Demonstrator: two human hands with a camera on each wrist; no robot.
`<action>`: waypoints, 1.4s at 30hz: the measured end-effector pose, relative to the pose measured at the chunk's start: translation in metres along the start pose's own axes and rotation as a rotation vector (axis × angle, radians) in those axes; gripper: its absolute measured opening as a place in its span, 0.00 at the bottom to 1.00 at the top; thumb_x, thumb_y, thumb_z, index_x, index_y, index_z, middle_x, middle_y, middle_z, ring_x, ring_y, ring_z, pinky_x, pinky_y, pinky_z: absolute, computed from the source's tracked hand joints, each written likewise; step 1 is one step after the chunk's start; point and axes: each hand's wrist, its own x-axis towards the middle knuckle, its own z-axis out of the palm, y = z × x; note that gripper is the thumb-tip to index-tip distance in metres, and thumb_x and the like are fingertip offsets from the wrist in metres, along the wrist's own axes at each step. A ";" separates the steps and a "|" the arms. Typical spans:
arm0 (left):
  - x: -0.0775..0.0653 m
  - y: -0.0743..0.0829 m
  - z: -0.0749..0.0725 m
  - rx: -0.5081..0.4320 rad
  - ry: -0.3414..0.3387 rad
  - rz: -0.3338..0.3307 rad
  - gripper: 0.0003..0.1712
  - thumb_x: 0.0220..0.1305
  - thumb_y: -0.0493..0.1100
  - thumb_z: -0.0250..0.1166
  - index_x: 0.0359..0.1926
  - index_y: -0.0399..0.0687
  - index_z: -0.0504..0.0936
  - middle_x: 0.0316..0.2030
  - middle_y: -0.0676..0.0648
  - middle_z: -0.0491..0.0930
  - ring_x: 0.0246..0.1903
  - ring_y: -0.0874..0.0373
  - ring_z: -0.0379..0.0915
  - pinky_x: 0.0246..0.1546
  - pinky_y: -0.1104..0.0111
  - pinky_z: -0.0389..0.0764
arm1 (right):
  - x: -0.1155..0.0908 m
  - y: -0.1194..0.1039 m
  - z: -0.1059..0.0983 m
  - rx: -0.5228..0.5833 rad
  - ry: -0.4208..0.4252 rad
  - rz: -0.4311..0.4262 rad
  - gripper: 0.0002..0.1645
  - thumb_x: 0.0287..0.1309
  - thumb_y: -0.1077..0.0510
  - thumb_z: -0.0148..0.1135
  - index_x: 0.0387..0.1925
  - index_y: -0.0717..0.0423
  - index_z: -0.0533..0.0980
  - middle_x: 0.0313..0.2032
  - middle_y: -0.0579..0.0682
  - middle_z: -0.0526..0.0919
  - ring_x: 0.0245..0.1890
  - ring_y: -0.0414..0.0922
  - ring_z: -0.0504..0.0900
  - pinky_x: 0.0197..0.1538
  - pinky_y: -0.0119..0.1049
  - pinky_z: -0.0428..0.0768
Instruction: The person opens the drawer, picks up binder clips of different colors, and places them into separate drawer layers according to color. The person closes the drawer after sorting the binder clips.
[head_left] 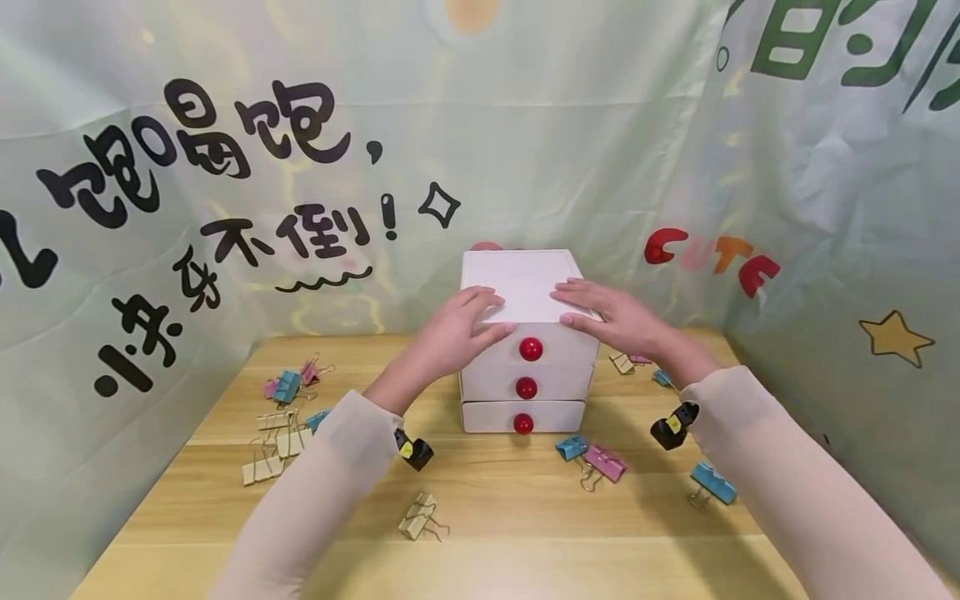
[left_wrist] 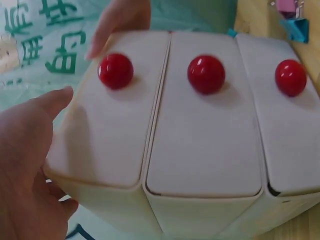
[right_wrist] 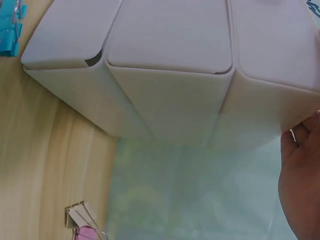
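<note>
A white three-drawer box [head_left: 525, 383] with a round red knob on each drawer stands upright on the wooden table. All three drawers look closed. My left hand [head_left: 461, 329] rests at the box's top left edge, its fingers extended over the top. Opposite it, my right hand [head_left: 618, 317] lies at the top right edge with straight fingers. In the left wrist view the left hand [left_wrist: 25, 150] is beside the top drawer, and red knobs [left_wrist: 206, 74] face the camera. The right wrist view shows part of the right hand [right_wrist: 302, 175] against the box's upper side [right_wrist: 255, 110].
Several pink, blue and cream binder clips [head_left: 287, 387] lie at the table's left. A cream clip [head_left: 418, 517] sits in front; a blue clip [head_left: 572, 447] and a pink clip [head_left: 605, 462] are near the box. Another blue clip [head_left: 712, 482] lies right. A printed cloth [head_left: 525, 167] hangs behind.
</note>
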 end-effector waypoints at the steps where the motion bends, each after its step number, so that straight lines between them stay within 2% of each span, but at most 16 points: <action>1: -0.004 0.002 -0.001 0.006 0.015 0.014 0.31 0.68 0.62 0.58 0.63 0.49 0.74 0.66 0.47 0.67 0.67 0.52 0.59 0.68 0.58 0.61 | 0.000 -0.001 0.000 0.005 0.001 0.005 0.35 0.68 0.37 0.52 0.71 0.43 0.65 0.72 0.48 0.60 0.74 0.51 0.51 0.69 0.63 0.52; 7: -0.032 0.016 -0.006 -0.009 0.122 0.106 0.26 0.68 0.59 0.60 0.60 0.51 0.78 0.62 0.50 0.72 0.63 0.55 0.66 0.64 0.59 0.66 | 0.001 -0.006 -0.004 0.036 -0.014 0.022 0.34 0.68 0.37 0.52 0.71 0.43 0.65 0.72 0.47 0.61 0.74 0.50 0.51 0.68 0.65 0.51; 10: -0.043 0.021 -0.008 -0.080 0.160 0.115 0.24 0.68 0.57 0.61 0.59 0.51 0.78 0.58 0.51 0.76 0.58 0.57 0.70 0.60 0.59 0.71 | 0.002 -0.008 -0.004 0.056 -0.017 0.031 0.34 0.68 0.38 0.52 0.71 0.44 0.66 0.72 0.47 0.61 0.74 0.50 0.51 0.68 0.64 0.51; 13: -0.049 0.024 -0.008 -0.207 0.129 0.090 0.23 0.68 0.55 0.62 0.59 0.51 0.78 0.54 0.53 0.79 0.51 0.60 0.75 0.53 0.60 0.77 | 0.003 -0.009 -0.004 0.068 -0.019 0.038 0.34 0.68 0.38 0.53 0.71 0.44 0.66 0.72 0.47 0.61 0.74 0.49 0.51 0.68 0.64 0.52; 17: -0.051 0.023 -0.002 -0.431 -0.017 0.020 0.23 0.69 0.53 0.61 0.61 0.48 0.77 0.49 0.52 0.82 0.45 0.59 0.78 0.48 0.62 0.79 | 0.006 -0.011 -0.006 0.068 -0.017 0.044 0.34 0.67 0.37 0.53 0.71 0.44 0.66 0.72 0.46 0.61 0.74 0.49 0.51 0.68 0.64 0.52; 20: -0.050 0.019 0.005 -0.611 -0.130 -0.056 0.23 0.70 0.52 0.60 0.60 0.45 0.77 0.46 0.45 0.82 0.46 0.51 0.79 0.49 0.60 0.79 | 0.009 -0.011 -0.008 0.050 -0.017 0.042 0.35 0.67 0.36 0.53 0.70 0.44 0.67 0.71 0.46 0.62 0.74 0.49 0.52 0.69 0.63 0.52; 23: -0.047 0.016 0.016 -0.789 -0.200 -0.138 0.24 0.72 0.51 0.58 0.59 0.39 0.76 0.46 0.38 0.81 0.48 0.42 0.78 0.51 0.58 0.79 | 0.009 -0.011 -0.009 0.025 -0.019 0.041 0.35 0.66 0.36 0.54 0.69 0.44 0.68 0.71 0.46 0.63 0.74 0.48 0.53 0.69 0.62 0.53; 25: -0.044 0.015 0.023 -0.891 -0.227 -0.193 0.25 0.72 0.52 0.58 0.58 0.36 0.76 0.46 0.35 0.80 0.48 0.39 0.77 0.52 0.58 0.79 | 0.009 -0.010 -0.009 0.005 -0.017 0.036 0.35 0.66 0.35 0.54 0.69 0.44 0.68 0.71 0.46 0.64 0.73 0.48 0.54 0.69 0.61 0.53; 31: -0.039 0.017 0.040 -1.151 -0.272 -0.336 0.30 0.72 0.55 0.57 0.59 0.33 0.74 0.48 0.36 0.81 0.49 0.44 0.79 0.53 0.63 0.78 | 0.004 -0.009 -0.008 -0.055 0.009 0.006 0.34 0.66 0.35 0.55 0.68 0.44 0.70 0.69 0.46 0.67 0.71 0.48 0.59 0.68 0.60 0.57; 35: -0.037 0.022 0.047 -1.368 -0.257 -0.422 0.31 0.72 0.55 0.56 0.60 0.32 0.72 0.51 0.33 0.80 0.51 0.44 0.78 0.53 0.62 0.78 | 0.004 -0.008 -0.008 -0.047 0.016 -0.005 0.33 0.65 0.36 0.56 0.67 0.44 0.71 0.68 0.47 0.68 0.70 0.50 0.62 0.67 0.60 0.59; 39: -0.034 0.030 0.054 -1.531 -0.229 -0.471 0.30 0.72 0.55 0.57 0.60 0.32 0.72 0.52 0.32 0.79 0.56 0.38 0.74 0.53 0.60 0.78 | 0.003 -0.006 -0.008 -0.007 0.011 0.011 0.33 0.64 0.36 0.58 0.66 0.43 0.73 0.68 0.47 0.68 0.70 0.50 0.62 0.67 0.61 0.59; 42: -0.033 0.035 0.058 -1.599 -0.206 -0.488 0.31 0.72 0.55 0.56 0.59 0.31 0.73 0.52 0.33 0.79 0.56 0.39 0.74 0.54 0.60 0.77 | 0.002 -0.007 -0.008 0.019 -0.002 0.025 0.33 0.62 0.35 0.59 0.65 0.41 0.73 0.68 0.47 0.69 0.70 0.50 0.63 0.67 0.61 0.59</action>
